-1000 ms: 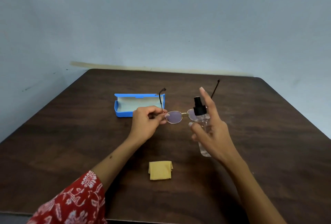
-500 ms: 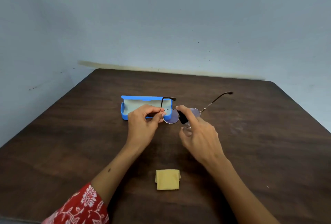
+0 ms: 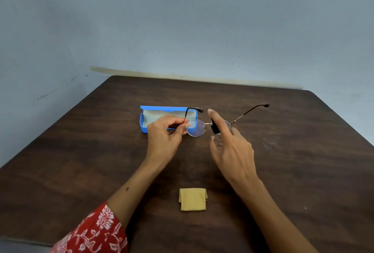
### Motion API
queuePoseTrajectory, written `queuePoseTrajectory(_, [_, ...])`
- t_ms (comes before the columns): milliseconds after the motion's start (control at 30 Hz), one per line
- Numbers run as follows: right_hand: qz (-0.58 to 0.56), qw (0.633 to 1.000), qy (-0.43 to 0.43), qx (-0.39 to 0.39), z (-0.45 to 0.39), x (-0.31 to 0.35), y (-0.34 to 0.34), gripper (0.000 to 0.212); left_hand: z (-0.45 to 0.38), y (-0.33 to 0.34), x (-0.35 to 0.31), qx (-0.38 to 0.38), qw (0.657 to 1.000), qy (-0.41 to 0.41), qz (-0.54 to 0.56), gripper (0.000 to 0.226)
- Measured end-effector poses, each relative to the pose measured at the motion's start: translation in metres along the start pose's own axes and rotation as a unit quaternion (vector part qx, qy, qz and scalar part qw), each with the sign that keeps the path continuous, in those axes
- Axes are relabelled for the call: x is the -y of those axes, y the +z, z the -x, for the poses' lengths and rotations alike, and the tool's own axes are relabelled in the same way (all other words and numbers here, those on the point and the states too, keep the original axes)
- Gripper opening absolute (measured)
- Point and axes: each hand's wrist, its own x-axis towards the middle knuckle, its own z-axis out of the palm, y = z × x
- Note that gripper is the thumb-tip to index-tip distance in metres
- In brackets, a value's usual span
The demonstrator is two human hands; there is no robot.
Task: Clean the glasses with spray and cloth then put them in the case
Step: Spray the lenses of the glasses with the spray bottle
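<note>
Since half a second ago, an index finger has been raised off the spray bottle (image 3: 215, 128), gripped by the right hand (image 3: 232, 151). Nearest, the cloth (image 3: 192, 199) is lying folded. At ten o'clock, the glasses (image 3: 199, 127) are being pinched at the hinge by the left hand (image 3: 166, 133), before the open case (image 3: 145, 119).

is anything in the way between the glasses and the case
Nothing visible is. The left hand pinches the glasses by one temple, just in front of the open blue case, whose pale lining shows nothing lying in it. The right hand holds the spray bottle at the lenses, on the side away from the case.
</note>
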Motion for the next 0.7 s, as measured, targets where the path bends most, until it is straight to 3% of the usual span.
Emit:
queuePoseTrajectory(100, [0.019, 0.999, 0.013, -0.024, -0.001, -0.01, -0.004, 0.079, -0.002, -0.001, 0.003, -0.016, 1.0, -0.006, 0.003, 0.01])
queuePoseTrajectory(300, [0.049, 0.997, 0.063, 0.019, 0.0, -0.025, -0.012, 0.069, -0.007, -0.006, 0.008, -0.039, 0.999, -0.019, 0.005, 0.01])
queuePoseTrajectory(433, [0.051, 0.996, 0.065, 0.015, -0.002, -0.023, -0.012, 0.079, -0.007, -0.008, 0.008, -0.037, 0.999, -0.023, -0.007, 0.012])
queuePoseTrajectory(600, [0.045, 0.996, 0.067, 0.039, -0.002, -0.025, -0.012, 0.06, -0.007, -0.007, 0.007, -0.03, 0.999, -0.023, -0.013, 0.013])
queuePoseTrajectory(700, [0.014, 0.998, 0.063, -0.008, -0.001, -0.025, -0.009, 0.059, -0.007, -0.007, 0.007, -0.034, 0.999, -0.027, -0.011, 0.013])
